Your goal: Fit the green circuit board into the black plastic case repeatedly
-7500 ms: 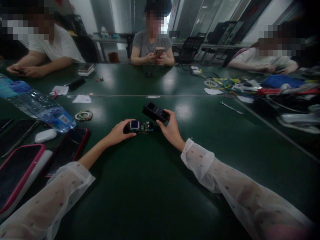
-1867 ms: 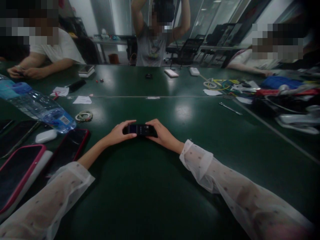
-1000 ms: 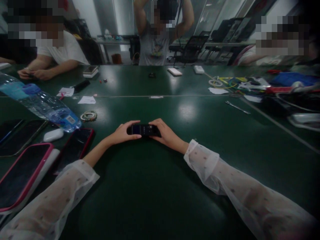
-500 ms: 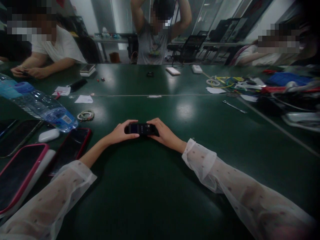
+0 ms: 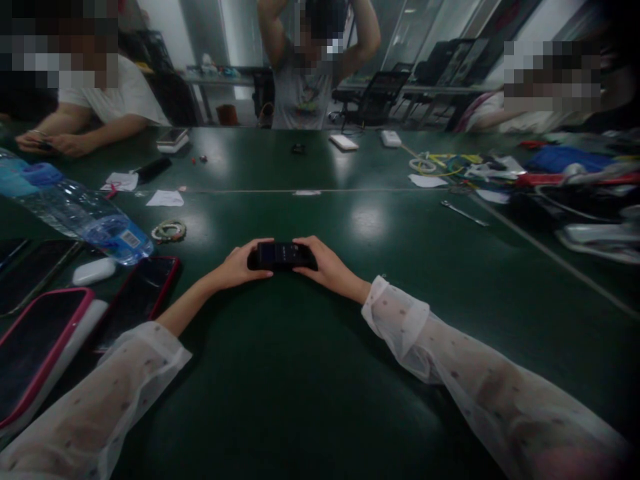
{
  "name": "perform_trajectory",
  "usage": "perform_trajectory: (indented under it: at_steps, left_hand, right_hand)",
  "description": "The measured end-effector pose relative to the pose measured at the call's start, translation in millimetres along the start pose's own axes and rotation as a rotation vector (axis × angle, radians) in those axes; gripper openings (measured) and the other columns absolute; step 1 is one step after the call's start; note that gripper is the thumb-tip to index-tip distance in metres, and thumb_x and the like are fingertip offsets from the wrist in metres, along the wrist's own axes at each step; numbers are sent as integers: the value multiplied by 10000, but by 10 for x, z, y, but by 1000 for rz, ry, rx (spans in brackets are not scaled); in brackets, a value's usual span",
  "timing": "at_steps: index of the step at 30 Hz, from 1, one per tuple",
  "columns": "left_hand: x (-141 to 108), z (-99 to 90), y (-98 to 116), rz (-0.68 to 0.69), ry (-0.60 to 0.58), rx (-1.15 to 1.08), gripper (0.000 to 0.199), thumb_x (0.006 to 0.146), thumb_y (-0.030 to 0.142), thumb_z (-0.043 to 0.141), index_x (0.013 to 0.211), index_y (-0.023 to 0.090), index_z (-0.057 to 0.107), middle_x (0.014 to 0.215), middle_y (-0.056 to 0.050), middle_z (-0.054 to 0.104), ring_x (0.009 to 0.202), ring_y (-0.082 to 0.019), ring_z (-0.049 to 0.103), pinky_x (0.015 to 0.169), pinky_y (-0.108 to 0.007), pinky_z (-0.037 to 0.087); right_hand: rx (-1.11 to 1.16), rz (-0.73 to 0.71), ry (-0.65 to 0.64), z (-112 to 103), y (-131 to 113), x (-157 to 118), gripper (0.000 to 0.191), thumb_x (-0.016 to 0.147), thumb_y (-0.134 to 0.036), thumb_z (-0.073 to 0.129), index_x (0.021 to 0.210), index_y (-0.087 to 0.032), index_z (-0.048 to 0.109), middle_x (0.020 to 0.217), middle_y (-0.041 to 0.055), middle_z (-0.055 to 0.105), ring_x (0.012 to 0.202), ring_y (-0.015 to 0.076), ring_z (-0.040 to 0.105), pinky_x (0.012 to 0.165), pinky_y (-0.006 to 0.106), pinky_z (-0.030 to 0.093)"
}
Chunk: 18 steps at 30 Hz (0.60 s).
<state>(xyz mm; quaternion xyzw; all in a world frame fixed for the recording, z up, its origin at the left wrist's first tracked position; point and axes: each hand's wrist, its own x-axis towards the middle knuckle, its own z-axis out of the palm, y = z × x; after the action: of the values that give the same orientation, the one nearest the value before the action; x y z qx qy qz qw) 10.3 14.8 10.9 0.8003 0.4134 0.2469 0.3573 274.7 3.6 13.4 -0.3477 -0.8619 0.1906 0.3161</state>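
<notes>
A small black device point(image 5: 283, 256) with a dark screen and small light marks lies sideways between my hands at the middle of the green table point(image 5: 280, 373). My left hand point(image 5: 239, 265) grips its left end, thumb on the near edge and fingers on the far edge. Around its right end my right hand point(image 5: 325, 263) is closed in the same way. A beaded bracelet point(image 5: 169, 231) rests beyond my left hand, near a paper scrap point(image 5: 165, 198).
Phones point(image 5: 137, 300), a white case point(image 5: 94, 272) and a large water bottle point(image 5: 90, 213) crowd the left side. Cables point(image 5: 445, 163), a wrench point(image 5: 465, 213) and a blue bundle point(image 5: 567, 160) lie at the right. Three people sit across the table.
The whole view has shifted slightly, so things appear a little farther left. Both hands keep their hold on the black device.
</notes>
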Motion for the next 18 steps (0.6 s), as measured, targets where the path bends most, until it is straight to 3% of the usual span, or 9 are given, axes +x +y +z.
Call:
perform_trajectory:
  at_steps: [6,18]
  left_hand:
    - [11,3,-34,8,7,-41,750,747,384,743,1391,257,381,1332,-100,554,1231,-292,529,1046,-498,381]
    - [14,9,-24,-35,37,0,697,750,403,736,1350,232,424,1335,-111,551,1228,-315,525,1044,-532,363]
  right_hand:
    - [22,23,0,-8,12,-5,580,817,-264,682,1320,-241,396,1258,100,538,1162,255,561,993,499,478]
    - [39,36,24,19,55,-13,583,806,-265,695,1311,-237,406,1251,95,551,1148,254,577,983,491,488]
